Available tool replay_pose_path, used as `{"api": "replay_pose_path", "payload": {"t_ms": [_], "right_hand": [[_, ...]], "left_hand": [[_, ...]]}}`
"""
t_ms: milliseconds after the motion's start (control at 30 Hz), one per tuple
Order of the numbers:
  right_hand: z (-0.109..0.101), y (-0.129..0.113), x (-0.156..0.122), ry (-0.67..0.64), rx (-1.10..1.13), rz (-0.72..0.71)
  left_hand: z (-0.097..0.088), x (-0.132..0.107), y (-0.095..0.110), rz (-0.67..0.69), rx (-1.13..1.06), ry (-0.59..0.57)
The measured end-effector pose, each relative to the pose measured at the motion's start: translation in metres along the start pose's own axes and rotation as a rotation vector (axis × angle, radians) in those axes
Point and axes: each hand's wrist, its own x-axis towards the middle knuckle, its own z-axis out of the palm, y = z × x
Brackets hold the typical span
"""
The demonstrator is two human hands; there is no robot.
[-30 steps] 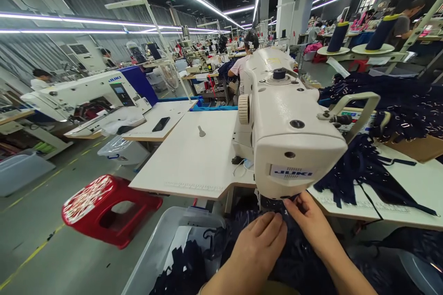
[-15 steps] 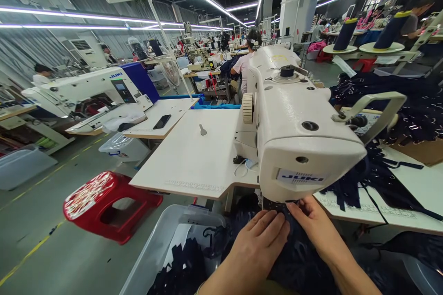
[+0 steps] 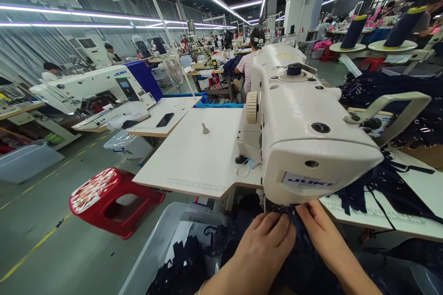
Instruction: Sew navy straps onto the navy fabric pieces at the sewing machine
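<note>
Just below the head of a white sewing machine (image 3: 308, 161), both hands are on dark navy fabric (image 3: 304, 258). My left hand (image 3: 265, 249) lies over the cloth with its fingers bent and close together, gripping it near the needle area. On the other side, my right hand (image 3: 318, 223) pinches the fabric between thumb and fingers, close under the machine head. The needle and the edge being held are hidden by the machine head and my fingers. More navy cloth hangs down between my forearms.
A clear plastic bin (image 3: 152, 253) with navy straps stands at lower left, beside a red stool (image 3: 117, 203). The white tabletop (image 3: 194, 156) carries a small metal piece (image 3: 205, 129). A phone (image 3: 165, 120) lies farther back. Navy straps (image 3: 391, 184) pile at right.
The view has shifted slightly, so the surroundings sit a little farther right. My left hand's fingers are more bent than before; both hands stay at the fabric under the machine head.
</note>
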Motion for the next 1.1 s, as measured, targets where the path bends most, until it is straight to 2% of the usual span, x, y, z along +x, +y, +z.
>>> {"api": "replay_pose_path", "payload": {"t_ms": [100,200,267,600,833,1100], "right_hand": [[-0.004,0.000,0.013,0.035,-0.155,-0.012],[-0.005,-0.002,0.028,-0.001,-0.277,-0.063],[-0.005,-0.005,0.035,-0.026,-0.278,-0.117],[-0.004,0.003,0.048,0.048,-0.321,-0.306],[-0.002,0.007,0.054,0.049,-0.323,-0.327],[-0.004,0.007,0.056,0.045,-0.318,-0.270]], "left_hand": [[0.003,0.000,0.009,-0.010,0.118,0.038],[0.008,0.001,0.017,-0.037,0.220,0.063],[0.012,0.001,0.021,-0.062,0.267,0.074],[0.023,0.010,0.033,-0.157,0.328,0.145],[0.022,0.012,0.034,-0.158,0.313,0.144],[0.021,0.014,0.035,-0.160,0.322,0.123]]}}
